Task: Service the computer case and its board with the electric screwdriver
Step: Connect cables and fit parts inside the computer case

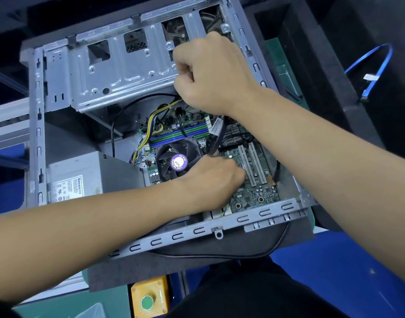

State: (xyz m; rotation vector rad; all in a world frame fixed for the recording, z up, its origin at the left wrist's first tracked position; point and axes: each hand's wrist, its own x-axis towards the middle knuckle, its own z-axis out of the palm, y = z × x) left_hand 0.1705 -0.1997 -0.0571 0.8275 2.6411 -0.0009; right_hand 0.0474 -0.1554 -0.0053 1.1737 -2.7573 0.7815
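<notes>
The open grey computer case (36, 134) lies on its side with the green board (254, 191) inside. My right hand (210, 72) is a closed fist over the drive cage (119, 74). A bundle of yellow and black cables (161, 111) runs up under it, and the hand seems to grip that bundle. My left hand (210, 180) reaches in beside the CPU fan (176, 160) and its fingertips pinch the lower end of a thick black cable (217, 136). No electric screwdriver shows in view.
The power supply (86, 173) fills the case's lower left. White expansion slots (252, 164) sit right of my left hand. A black cord (254, 254) loops below the case. A blue cable (378, 72) lies at right, and a yellow box with a green button (148, 299) sits near the front edge.
</notes>
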